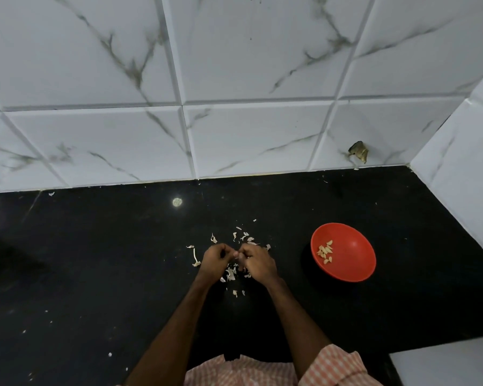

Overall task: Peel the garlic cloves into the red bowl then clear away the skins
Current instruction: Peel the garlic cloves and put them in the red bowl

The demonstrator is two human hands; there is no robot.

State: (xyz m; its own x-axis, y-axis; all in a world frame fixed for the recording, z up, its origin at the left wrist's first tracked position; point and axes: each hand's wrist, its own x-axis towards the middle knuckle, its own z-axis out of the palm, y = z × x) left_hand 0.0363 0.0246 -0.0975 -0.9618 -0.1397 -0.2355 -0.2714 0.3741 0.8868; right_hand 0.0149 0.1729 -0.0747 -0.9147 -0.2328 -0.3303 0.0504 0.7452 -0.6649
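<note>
From my feed, both hands work close together over the black counter (95, 274), near its middle. The left hand (216, 257) and right hand (258, 263) are curled, knuckles up, with the fingertips meeting between them. They pinch a small pale clove (236, 254). So little of it shows that I cannot tell which way its long axis runs or how much skin is left on it.

The skins (230, 273) are thin, papery, off-white flakes and curled strips. They lie scattered on the counter under and around the hands, with more beyond the knuckles and one long strip to the left.

The red bowl (354, 254) stands to the right of the hands, apart from them. It is round, smooth and shallow, and looks like plastic. On its left inner slope lies a loose cluster of peeled cloves (325, 253). They are creamy yellow, small and tapering, with their points turned different ways.

The counter is glossy, polished stone, speckled with crumbs. Behind it rises a wall (234, 79) of white bevelled tiles with grey marble veining. One tile low on the right has a broken hole (359, 151). A checked orange-and-white cloth (240, 371) shows at the bottom edge.
</note>
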